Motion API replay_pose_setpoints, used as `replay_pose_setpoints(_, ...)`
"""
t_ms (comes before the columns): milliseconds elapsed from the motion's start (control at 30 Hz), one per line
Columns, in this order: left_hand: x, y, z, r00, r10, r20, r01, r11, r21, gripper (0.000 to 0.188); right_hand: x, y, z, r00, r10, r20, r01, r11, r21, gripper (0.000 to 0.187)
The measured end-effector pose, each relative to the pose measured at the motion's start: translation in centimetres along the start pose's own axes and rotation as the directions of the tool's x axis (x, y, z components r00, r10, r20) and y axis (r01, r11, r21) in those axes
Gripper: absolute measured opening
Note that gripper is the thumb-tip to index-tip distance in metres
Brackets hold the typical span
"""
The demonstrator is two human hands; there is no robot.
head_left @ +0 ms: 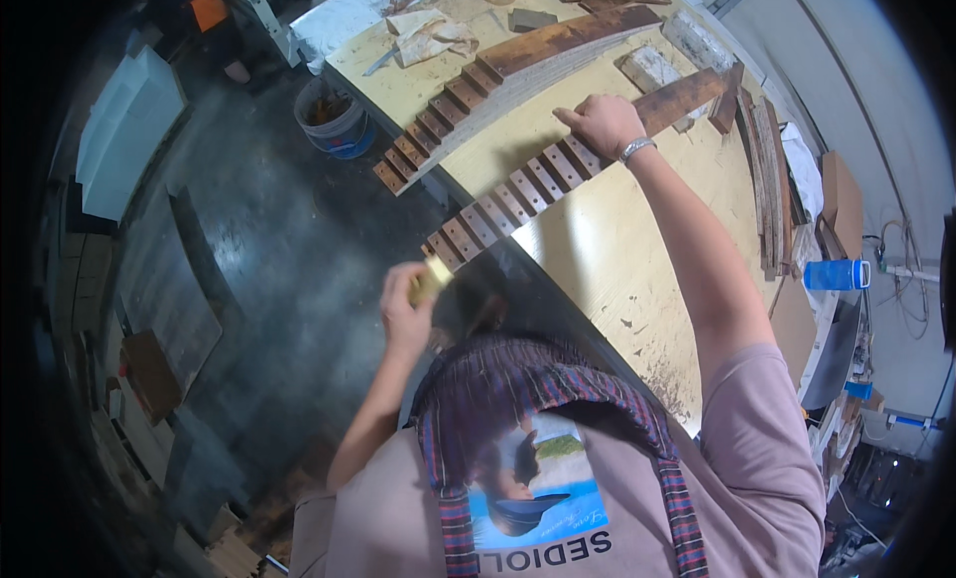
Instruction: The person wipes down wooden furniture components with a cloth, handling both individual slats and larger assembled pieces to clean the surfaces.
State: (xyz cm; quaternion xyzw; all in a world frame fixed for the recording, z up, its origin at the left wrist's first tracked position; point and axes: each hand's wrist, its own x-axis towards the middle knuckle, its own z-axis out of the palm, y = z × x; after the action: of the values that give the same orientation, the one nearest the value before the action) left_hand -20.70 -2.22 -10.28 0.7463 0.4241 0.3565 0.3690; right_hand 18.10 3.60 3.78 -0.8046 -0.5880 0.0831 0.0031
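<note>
A dark brown wooden board with a row of slots cut across it (513, 202) lies slantwise over the table, its notched end jutting past the edge toward me. My right hand (609, 126) presses down on the board beyond the slots, fingers closed over it and thumb pointing left. At the jutting end, my left hand (403, 309) pinches a yellow pad (433, 277) that looks like folded sandpaper, held against the board's tip. Motion blurs the pad. A second notched board (558, 45) rests farther back, roughly alongside.
The pale worktable (597, 269) carries a crumpled cloth (433, 37), a whitish block (652, 72) and several wood strips (762, 180) on its right. A bucket (339, 120) stands on the floor by the table's left edge. A blue bottle (836, 274) is at the far right.
</note>
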Motion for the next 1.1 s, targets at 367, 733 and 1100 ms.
replay_pose_setpoints(367, 2.2, 1.9, -0.5, 0.997, -0.004, 0.079, 0.007, 0.999, -0.045, 0.041, -0.4, -0.3, -0.6, 1.0, 0.024, 0.019, -0.025, 0.999, 0.022, 0.064)
replay_pose_setpoints(733, 10.0, -0.6, -3.5, 0.943, -0.283, -0.174, 0.218, 0.922, -0.319, 0.039, -0.4, -0.2, 0.2, 0.997, -0.068, -0.029, 0.07, 0.993, 0.096, 0.059)
replay_pose_setpoints(1100, 38.7, -5.1, -2.5, 0.982, 0.127, -0.141, -0.076, 0.944, 0.322, 0.04, -0.1, 0.1, 0.1, 0.991, -0.068, -0.119, 0.078, 0.994, 0.08, 0.042)
